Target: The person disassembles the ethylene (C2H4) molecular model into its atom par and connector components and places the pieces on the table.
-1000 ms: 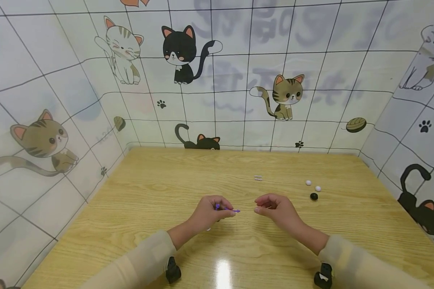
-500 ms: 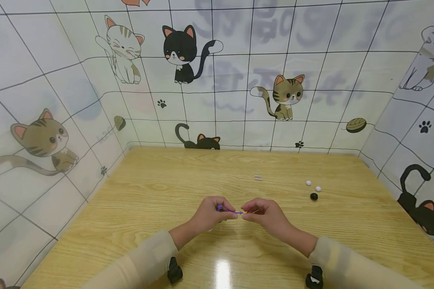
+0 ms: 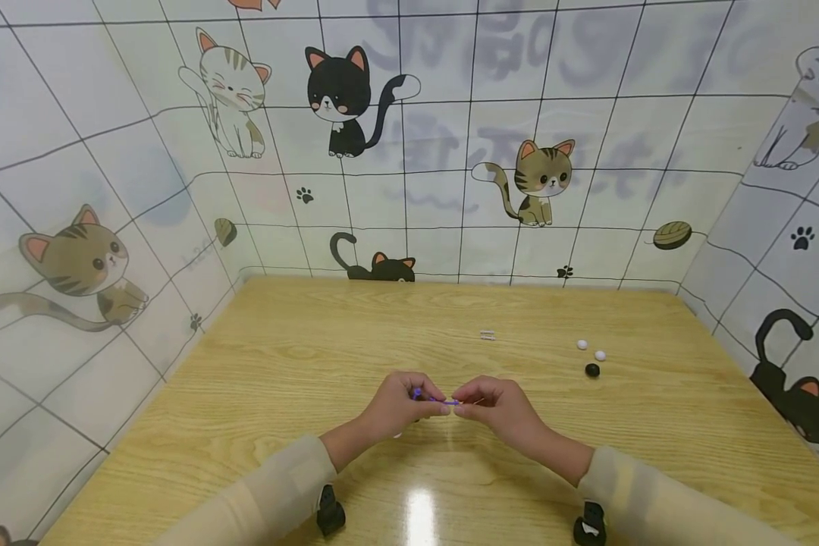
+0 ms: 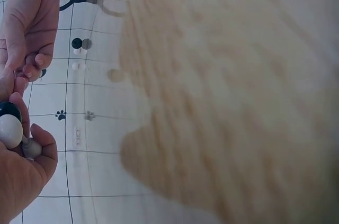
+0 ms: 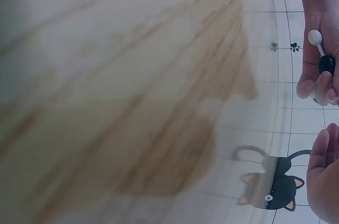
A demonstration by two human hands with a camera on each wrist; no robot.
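Note:
In the head view my left hand (image 3: 397, 402) grips a ball-and-stick model, with a purple piece (image 3: 416, 393) showing between its fingers. The left wrist view shows a black ball (image 4: 9, 109), a white ball (image 4: 10, 131) and a greyish ball (image 4: 33, 148) in that hand. From the right wrist, a white ball (image 5: 314, 37) joined by a pale stick to a black ball (image 5: 327, 64) is visible at the left palm. A thin purple stick (image 3: 453, 403) sticks out from the left fingertips. My right hand (image 3: 508, 408) pinches its far end; the fingertips hide the exact contact.
Two small pale sticks (image 3: 487, 335) lie on the wooden table (image 3: 300, 326) beyond the hands. To the right are two white balls (image 3: 582, 344) and a black ball (image 3: 592, 370). A wall covering with cat drawings (image 3: 437, 197) rises behind the table.
My right hand has moved left, closing the gap to the purple stick, and its fingertips now meet the stick's end. The left hand has shifted slightly right, still gripping the model.

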